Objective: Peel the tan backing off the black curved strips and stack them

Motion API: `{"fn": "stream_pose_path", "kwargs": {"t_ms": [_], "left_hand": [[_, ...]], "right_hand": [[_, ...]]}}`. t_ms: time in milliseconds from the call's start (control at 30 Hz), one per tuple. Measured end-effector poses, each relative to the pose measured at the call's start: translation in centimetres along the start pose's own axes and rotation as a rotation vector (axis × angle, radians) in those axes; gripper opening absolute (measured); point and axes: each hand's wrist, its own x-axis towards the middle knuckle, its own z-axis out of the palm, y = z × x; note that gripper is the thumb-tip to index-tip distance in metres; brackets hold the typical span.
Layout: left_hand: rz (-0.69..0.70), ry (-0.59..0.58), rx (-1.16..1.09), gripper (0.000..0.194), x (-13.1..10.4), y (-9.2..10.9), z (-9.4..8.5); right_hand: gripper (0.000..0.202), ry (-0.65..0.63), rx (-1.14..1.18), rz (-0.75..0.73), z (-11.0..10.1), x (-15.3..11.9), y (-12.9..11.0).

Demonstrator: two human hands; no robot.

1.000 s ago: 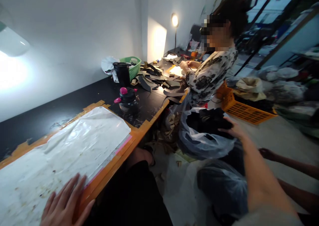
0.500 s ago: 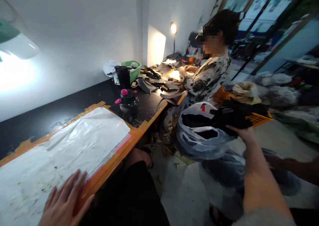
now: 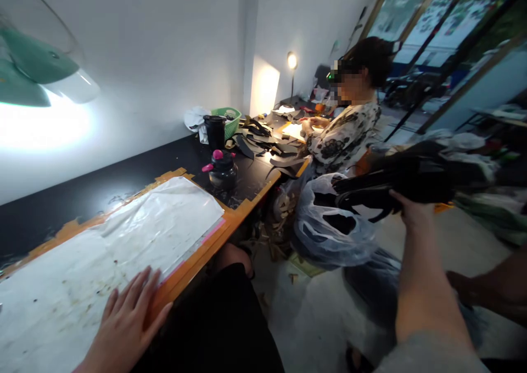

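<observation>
My left hand [image 3: 132, 307] lies flat on the near edge of the table, its fingers stretched over a stained white sheet [image 3: 164, 214]. Out to the right, my right hand [image 3: 411, 211] is closed on a bundle of black strip-like pieces [image 3: 424, 181], blurred by motion. The bundle is held above and beside a clear plastic bag [image 3: 337, 241], which has more black material inside. Some of the strips trail over the bag's opening. What exactly the pieces are cannot be made out.
A dark jar with a pink nozzle [image 3: 222, 173], a black cup [image 3: 214, 133] and a green basket [image 3: 230, 123] stand farther along the table. Dark offcuts [image 3: 259, 137] lie beyond them. A co-worker [image 3: 346, 126] sits at the far end by a lit lamp [image 3: 292, 61].
My right hand has lifted the black bundle up and away from the plastic bag. My left hand stays flat on the sheet. The view has shifted slightly.
</observation>
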Motion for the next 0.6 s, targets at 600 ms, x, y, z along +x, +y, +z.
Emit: {"fn": "stream_pose_path", "kwargs": {"t_ms": [600], "left_hand": [[-0.06, -0.01, -0.072, 0.071, 1.0, 1.2, -0.9]], "right_hand": [[0.07, -0.001, 0.4, -0.113, 4.8, -2.2, -18.6]]}}
